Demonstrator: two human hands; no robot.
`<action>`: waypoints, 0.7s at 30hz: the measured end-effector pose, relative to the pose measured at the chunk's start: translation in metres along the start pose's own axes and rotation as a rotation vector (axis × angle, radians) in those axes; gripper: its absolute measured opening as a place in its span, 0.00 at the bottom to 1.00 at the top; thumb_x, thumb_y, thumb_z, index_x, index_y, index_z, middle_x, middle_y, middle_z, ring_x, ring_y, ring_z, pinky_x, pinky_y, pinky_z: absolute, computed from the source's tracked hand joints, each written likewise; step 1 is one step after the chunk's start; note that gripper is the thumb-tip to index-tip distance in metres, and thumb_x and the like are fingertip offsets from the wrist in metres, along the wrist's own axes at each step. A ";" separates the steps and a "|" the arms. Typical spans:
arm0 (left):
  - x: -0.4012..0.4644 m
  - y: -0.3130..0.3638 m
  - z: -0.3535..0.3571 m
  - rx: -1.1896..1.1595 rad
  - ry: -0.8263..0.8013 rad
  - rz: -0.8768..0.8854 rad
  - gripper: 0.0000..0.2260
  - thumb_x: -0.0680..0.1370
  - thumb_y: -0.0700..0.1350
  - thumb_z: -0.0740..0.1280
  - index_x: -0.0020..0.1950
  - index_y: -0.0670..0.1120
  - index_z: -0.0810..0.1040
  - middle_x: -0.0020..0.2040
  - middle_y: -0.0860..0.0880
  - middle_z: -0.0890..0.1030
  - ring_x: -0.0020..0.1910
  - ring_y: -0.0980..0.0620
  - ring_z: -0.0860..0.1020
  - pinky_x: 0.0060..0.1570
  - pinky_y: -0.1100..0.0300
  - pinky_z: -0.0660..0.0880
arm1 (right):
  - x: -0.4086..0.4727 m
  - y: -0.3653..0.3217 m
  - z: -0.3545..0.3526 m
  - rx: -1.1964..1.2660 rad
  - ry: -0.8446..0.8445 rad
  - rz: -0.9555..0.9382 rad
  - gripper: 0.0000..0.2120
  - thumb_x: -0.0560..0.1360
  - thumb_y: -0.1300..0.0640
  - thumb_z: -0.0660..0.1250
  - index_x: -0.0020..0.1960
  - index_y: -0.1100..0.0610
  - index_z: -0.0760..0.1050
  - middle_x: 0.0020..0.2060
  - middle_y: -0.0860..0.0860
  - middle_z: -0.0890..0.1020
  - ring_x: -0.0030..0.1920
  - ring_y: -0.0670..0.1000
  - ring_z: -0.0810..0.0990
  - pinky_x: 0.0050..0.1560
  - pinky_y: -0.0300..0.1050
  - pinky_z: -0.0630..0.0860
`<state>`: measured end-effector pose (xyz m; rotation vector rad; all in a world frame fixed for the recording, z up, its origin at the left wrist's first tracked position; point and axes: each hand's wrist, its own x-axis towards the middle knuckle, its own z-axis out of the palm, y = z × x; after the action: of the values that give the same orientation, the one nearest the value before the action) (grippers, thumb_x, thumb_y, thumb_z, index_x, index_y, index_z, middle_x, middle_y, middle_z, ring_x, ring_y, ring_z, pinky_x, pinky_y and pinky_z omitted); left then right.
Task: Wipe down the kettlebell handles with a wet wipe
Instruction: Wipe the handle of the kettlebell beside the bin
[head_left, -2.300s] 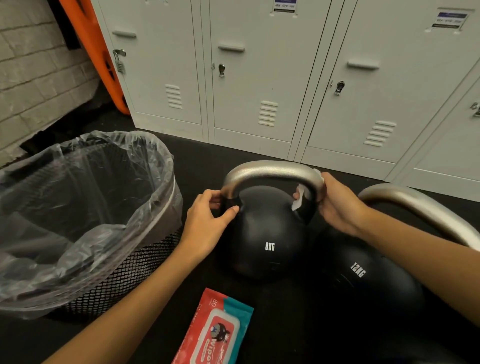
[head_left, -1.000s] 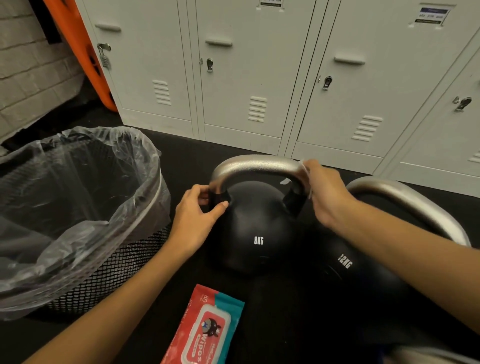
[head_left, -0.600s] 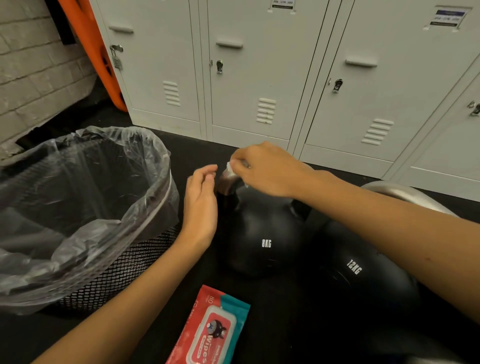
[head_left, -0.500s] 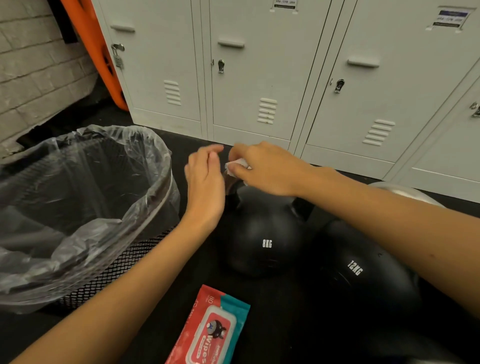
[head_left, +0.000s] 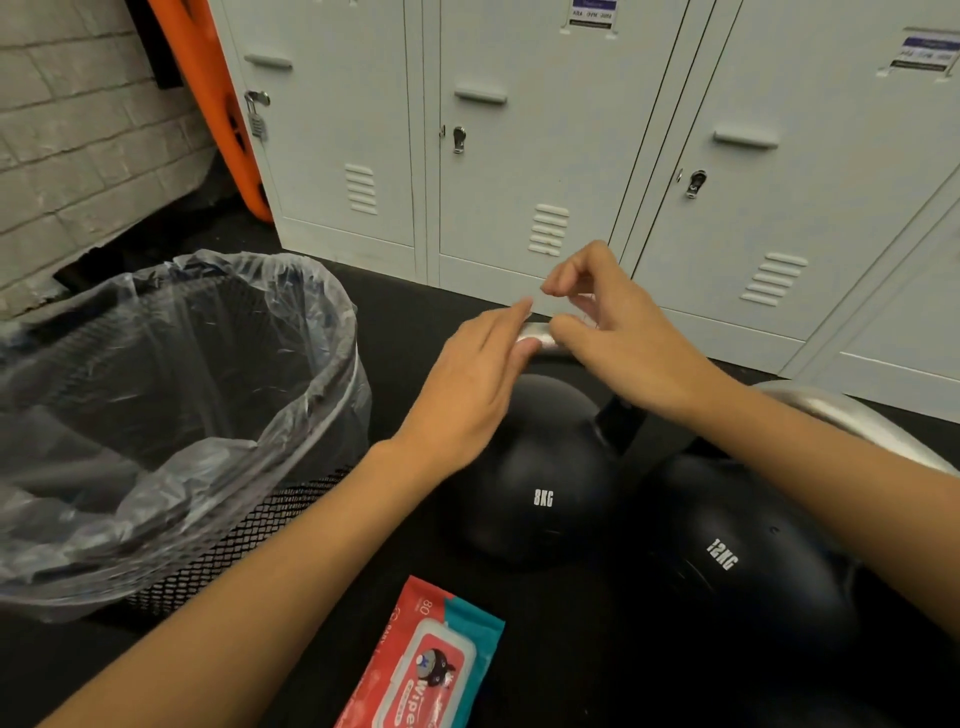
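Two black kettlebells stand on the dark floor in front of a row of pale grey lockers (head_left: 545, 156). The 8KG kettlebell (head_left: 540, 467) sits near the middle of the view, and the 12KG kettlebell (head_left: 727, 561) stands just beside it at about 4 o'clock, their bodies close enough that I cannot tell whether they touch. Both hands are raised over the silver handle (head_left: 537, 332) of the 8KG kettlebell, which shows only as a short bright stretch between them. The left hand (head_left: 467, 384) lies flat at 9 o'clock of that handle, its fingers (head_left: 511, 317) straight and held together, the tips reaching the metal. The right hand (head_left: 613, 338) comes in from 3 o'clock with its fingers curled; thumb and forefinger pinch a thin, blurred, whitish wet wipe (head_left: 584, 306) just above the handle. How much of the wipe is bunched inside the hand cannot be made out. The silver handle of the 12KG kettlebell (head_left: 841, 421) arcs out from behind the right forearm. At 9 o'clock of the 8KG kettlebell stands a black mesh bin (head_left: 249, 540) lined with a clear plastic bag (head_left: 208, 374). A red and teal wipes pack (head_left: 436, 665) lies flat on the floor at 6 o'clock. An orange board (head_left: 208, 93) leans beside the brick wall (head_left: 78, 156).
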<state>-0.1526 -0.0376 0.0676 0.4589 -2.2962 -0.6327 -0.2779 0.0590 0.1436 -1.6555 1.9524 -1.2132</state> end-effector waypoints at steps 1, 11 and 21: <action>-0.005 -0.003 0.003 -0.028 0.027 -0.029 0.22 0.83 0.52 0.52 0.76 0.45 0.62 0.67 0.48 0.72 0.65 0.54 0.68 0.66 0.60 0.64 | -0.001 0.003 -0.001 -0.112 0.046 -0.014 0.07 0.76 0.61 0.61 0.52 0.52 0.66 0.53 0.50 0.75 0.55 0.45 0.74 0.54 0.34 0.71; -0.041 -0.020 0.027 -0.638 0.183 -0.551 0.22 0.82 0.59 0.47 0.68 0.55 0.71 0.58 0.58 0.78 0.57 0.65 0.74 0.58 0.64 0.69 | -0.010 0.030 0.019 -0.595 0.128 0.056 0.17 0.83 0.45 0.48 0.39 0.50 0.65 0.34 0.45 0.70 0.40 0.52 0.70 0.43 0.46 0.61; -0.008 0.009 0.017 -0.471 0.212 -0.373 0.18 0.81 0.57 0.44 0.59 0.57 0.71 0.53 0.62 0.72 0.57 0.62 0.70 0.61 0.60 0.67 | -0.011 0.034 0.027 -0.630 0.210 0.025 0.15 0.83 0.45 0.49 0.43 0.50 0.67 0.38 0.47 0.73 0.40 0.52 0.71 0.44 0.47 0.64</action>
<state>-0.1602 -0.0212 0.0575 0.6893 -1.7950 -1.2102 -0.2782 0.0571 0.0992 -1.8167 2.6749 -0.8292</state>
